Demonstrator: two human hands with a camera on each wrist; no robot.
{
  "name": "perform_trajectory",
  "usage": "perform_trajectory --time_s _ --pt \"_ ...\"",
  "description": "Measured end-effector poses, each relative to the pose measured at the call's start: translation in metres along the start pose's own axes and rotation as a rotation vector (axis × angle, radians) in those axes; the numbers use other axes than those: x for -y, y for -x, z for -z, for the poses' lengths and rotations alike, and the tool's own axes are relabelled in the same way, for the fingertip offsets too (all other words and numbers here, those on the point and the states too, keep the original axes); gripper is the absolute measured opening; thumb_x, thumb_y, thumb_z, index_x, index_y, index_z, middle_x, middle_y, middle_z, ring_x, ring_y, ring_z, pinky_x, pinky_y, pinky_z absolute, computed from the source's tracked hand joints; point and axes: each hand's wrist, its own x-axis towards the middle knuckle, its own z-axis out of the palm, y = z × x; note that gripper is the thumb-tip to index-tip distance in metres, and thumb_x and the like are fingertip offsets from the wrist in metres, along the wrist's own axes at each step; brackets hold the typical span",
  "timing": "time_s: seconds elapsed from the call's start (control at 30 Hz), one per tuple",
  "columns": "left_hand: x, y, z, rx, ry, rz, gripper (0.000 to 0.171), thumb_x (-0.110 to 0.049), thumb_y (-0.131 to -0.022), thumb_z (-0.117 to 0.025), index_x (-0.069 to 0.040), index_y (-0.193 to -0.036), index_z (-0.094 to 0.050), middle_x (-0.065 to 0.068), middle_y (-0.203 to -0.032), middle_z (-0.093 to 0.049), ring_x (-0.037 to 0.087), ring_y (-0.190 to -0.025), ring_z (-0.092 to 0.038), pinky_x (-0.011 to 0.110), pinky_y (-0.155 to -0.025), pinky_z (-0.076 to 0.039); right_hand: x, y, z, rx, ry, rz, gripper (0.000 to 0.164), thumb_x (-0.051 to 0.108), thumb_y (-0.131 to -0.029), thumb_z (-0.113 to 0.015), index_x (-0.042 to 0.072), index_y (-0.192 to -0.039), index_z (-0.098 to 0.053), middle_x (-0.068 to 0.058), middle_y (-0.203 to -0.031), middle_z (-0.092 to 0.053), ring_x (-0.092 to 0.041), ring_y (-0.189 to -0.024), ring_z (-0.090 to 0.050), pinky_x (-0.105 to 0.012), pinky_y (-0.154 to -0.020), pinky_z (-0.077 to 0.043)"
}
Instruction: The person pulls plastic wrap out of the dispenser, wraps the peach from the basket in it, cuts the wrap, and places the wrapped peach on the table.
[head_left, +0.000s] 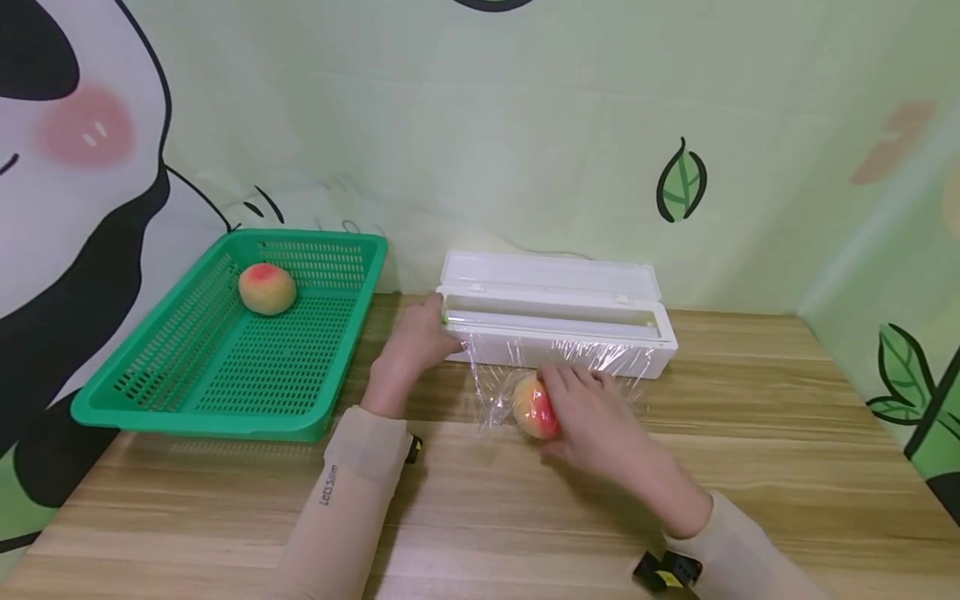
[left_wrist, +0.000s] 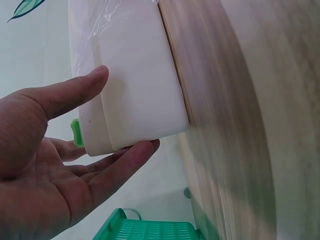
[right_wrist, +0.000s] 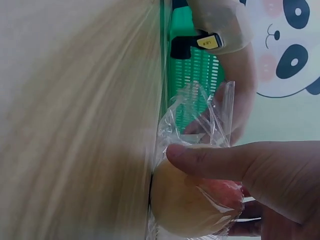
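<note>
- Wooden table (head_left: 480,533) under a pale green printed backdrop (head_left: 487,150); its smooth-looking top would probably give the box little grip if pulled.
- On one end of the white box (head_left: 664,337), the left hand (head_left: 416,337) holds with its thumb on the front face and fingers at the end. If that hold loosened, a tug on the film could drag or twist the box.
- Around the near peach (head_left: 530,407), in front of the box, the right hand (head_left: 592,417) curls thumb and fingers, gripping it through clear film (head_left: 491,396). Slick film could let the peach slip and roll; whether it touches the table, I cannot tell.
- Between peach and box, the film is creased and bunched at its left side. An uneven pull could tear it crookedly or make it cling to itself, leaving fruit uncovered.
- Behind, the box's lid (head_left: 547,273) is tipped back open, so the roll (head_left: 555,323) could lift out under a hard upward pull.
- Left of the box, the green basket (head_left: 210,429) holds another peach (head_left: 267,290), well apart and at little risk.
</note>
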Motion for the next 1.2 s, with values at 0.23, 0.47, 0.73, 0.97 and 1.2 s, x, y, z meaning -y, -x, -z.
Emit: perform_trajectory --time_s 0.23,0.47,0.73,0.97,1.2 --pt "0.000 0.001 0.000 -0.016 0.026 -0.016 0.063 -0.022 -0.080 -0.081 0.003 -0.128 -0.049 0.016 -0.108 -0.060 0.030 -0.097 -0.058 0.039 -0.082 -0.049 -0.005 -0.008 0.003 -0.018 -0.013 -0.011 0.081 0.031 -0.069 -0.088 0.003 -0.135 -0.050 -0.018 -0.139 -0.041 -0.036 -0.130 -0.040 -0.054 -0.103 -0.030" --pt "-0.001 0.001 0.001 -0.030 0.034 -0.020 0.059 -0.021 -0.079 -0.082 0.002 -0.123 -0.051 0.014 -0.105 -0.060 0.028 -0.094 -0.058 0.039 -0.081 -0.048 -0.009 -0.015 0.007 -0.014 0.034 0.006 0.078 0.028 -0.069 -0.085 0.000 -0.134 -0.052 -0.015 -0.132 -0.046 -0.035 -0.126 -0.041 -0.053 -0.103 -0.028" --pt "-0.001 0.001 0.001 -0.015 -0.018 -0.005 0.064 -0.023 -0.080 -0.082 0.004 -0.128 -0.048 0.017 -0.109 -0.060 0.030 -0.100 -0.059 0.040 -0.086 -0.046 -0.015 -0.017 0.000 -0.048 0.008 -0.011 0.081 0.027 -0.075 -0.080 -0.003 -0.139 -0.039 -0.017 -0.130 -0.052 -0.035 -0.124 -0.047 -0.054 -0.104 -0.027" --pt "-0.002 0.001 0.001 -0.005 -0.026 -0.003 0.064 -0.024 -0.081 -0.081 0.004 -0.128 -0.048 0.018 -0.110 -0.060 0.030 -0.100 -0.058 0.039 -0.086 -0.047 -0.022 -0.018 -0.005 -0.128 0.030 0.045 0.062 0.025 -0.079 -0.074 0.000 -0.129 -0.047 -0.017 -0.131 -0.050 -0.035 -0.123 -0.047 -0.053 -0.103 -0.030" --pt "-0.002 0.000 0.001 -0.003 -0.025 0.002 0.063 -0.025 -0.082 -0.081 0.004 -0.128 -0.048 0.017 -0.111 -0.059 0.029 -0.100 -0.058 0.038 -0.085 -0.047 -0.024 -0.021 -0.005 -0.339 0.005 0.079 0.052 0.026 -0.078 -0.070 0.005 -0.122 -0.054 -0.020 -0.136 -0.043 -0.040 -0.124 -0.043 -0.054 -0.097 -0.033"
